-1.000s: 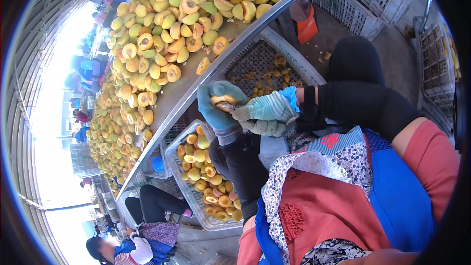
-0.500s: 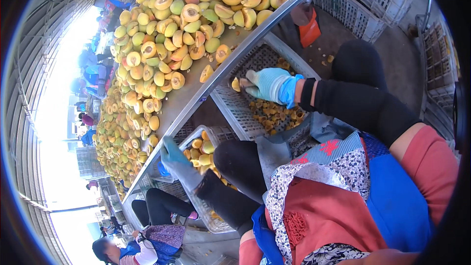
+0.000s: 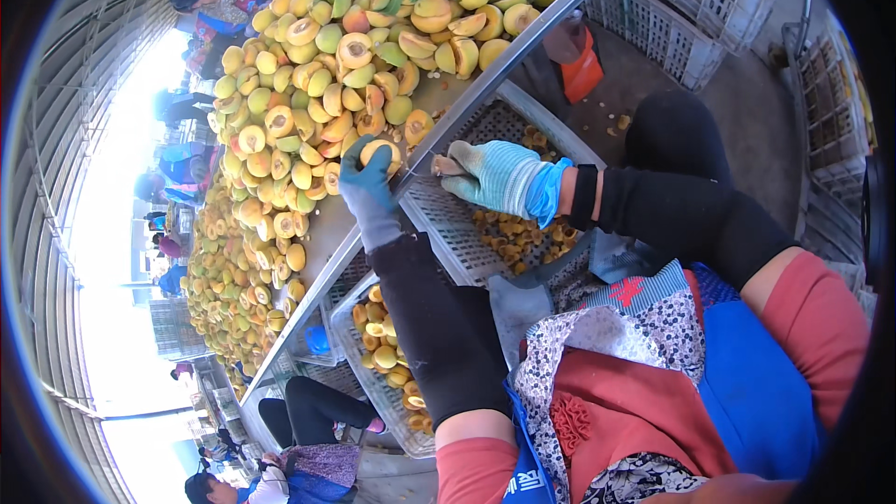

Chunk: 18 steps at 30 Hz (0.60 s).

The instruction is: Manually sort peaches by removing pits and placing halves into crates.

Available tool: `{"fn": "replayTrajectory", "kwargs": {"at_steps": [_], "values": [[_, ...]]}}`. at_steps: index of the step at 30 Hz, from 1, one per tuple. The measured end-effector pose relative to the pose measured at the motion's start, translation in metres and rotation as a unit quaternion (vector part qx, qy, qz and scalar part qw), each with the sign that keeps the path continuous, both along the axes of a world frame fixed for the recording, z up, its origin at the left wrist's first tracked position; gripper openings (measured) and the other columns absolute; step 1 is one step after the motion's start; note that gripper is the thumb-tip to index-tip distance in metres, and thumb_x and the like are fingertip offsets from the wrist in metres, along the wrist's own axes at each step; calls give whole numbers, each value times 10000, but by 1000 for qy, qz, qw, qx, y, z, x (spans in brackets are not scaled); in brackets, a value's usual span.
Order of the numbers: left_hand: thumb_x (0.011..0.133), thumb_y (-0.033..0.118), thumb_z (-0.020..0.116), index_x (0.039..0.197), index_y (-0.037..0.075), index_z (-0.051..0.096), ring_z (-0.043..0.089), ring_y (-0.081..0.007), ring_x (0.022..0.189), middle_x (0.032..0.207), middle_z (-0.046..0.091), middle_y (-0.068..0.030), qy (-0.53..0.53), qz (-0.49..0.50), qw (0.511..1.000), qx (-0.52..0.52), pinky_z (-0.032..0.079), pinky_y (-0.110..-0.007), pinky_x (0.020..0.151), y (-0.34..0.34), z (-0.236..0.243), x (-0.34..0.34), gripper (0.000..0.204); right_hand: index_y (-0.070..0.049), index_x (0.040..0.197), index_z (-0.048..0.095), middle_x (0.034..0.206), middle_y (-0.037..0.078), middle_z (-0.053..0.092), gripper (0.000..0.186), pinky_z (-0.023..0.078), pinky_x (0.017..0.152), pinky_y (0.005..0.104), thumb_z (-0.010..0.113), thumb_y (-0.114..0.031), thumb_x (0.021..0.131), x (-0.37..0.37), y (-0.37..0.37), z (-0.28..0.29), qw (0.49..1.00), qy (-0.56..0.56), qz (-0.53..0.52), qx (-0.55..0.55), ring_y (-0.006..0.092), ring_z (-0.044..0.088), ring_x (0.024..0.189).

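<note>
My left hand (image 3: 371,194), in a teal and grey glove, has its fingers round a peach half (image 3: 383,155) just over the metal table edge (image 3: 560,9). Beside it, my right hand (image 3: 499,175), in a striped pale-teal glove with blue wrap at the wrist, is closed; what its fingertips hold is too small to make out. Cut peaches (image 3: 280,117) lie heaped on the sloping table. Below my right hand is a grey crate (image 3: 579,145) with small peach scraps. Under my left forearm a pale crate (image 3: 350,345) holds peach halves.
Stacked slatted crates (image 3: 672,19) stand at upper right, more (image 3: 831,103) at far right. An orange bag (image 3: 579,65) hangs under the table. A co-worker (image 3: 308,467) sits at lower left; other people (image 3: 219,0) are along the table's far side. A blue container (image 3: 315,341) sits below the table.
My left hand, low over the crate of halves half a second ago, has risen to the table edge and grips a peach half. The small piece seen by my right fingertips is gone.
</note>
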<state>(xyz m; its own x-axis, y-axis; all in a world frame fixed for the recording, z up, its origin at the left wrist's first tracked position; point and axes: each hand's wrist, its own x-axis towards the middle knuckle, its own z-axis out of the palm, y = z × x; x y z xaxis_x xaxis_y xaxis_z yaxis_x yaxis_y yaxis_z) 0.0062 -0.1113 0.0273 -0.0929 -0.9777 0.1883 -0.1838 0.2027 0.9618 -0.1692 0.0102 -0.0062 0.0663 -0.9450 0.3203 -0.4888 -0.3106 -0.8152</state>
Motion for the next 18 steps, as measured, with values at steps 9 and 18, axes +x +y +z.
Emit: {"fn": "replayTrajectory", "kwargs": {"at_steps": [9, 18], "values": [[932, 450, 525, 1224, -33, 510, 591, -180, 889, 1009, 588, -99, 348, -37, 937, 21, 513, -301, 782, 89, -2, -15, 565, -37, 959, 521, 711, 215, 612, 358, 484, 616, 476, 530, -392, 919, 23, 7, 7, 998, 30, 50, 6, 415, 615, 690], [911, 645, 400, 1210, -16, 514, 591, -192, 855, 999, 587, -99, 283, 77, 955, -33, 527, -320, 759, 106, 0, -19, 735, -61, 975, 534, 686, 198, 620, 349, 495, 601, 480, 523, -405, 919, 29, 17, 13, 997, 58, 43, -16, 402, 624, 658]]}}
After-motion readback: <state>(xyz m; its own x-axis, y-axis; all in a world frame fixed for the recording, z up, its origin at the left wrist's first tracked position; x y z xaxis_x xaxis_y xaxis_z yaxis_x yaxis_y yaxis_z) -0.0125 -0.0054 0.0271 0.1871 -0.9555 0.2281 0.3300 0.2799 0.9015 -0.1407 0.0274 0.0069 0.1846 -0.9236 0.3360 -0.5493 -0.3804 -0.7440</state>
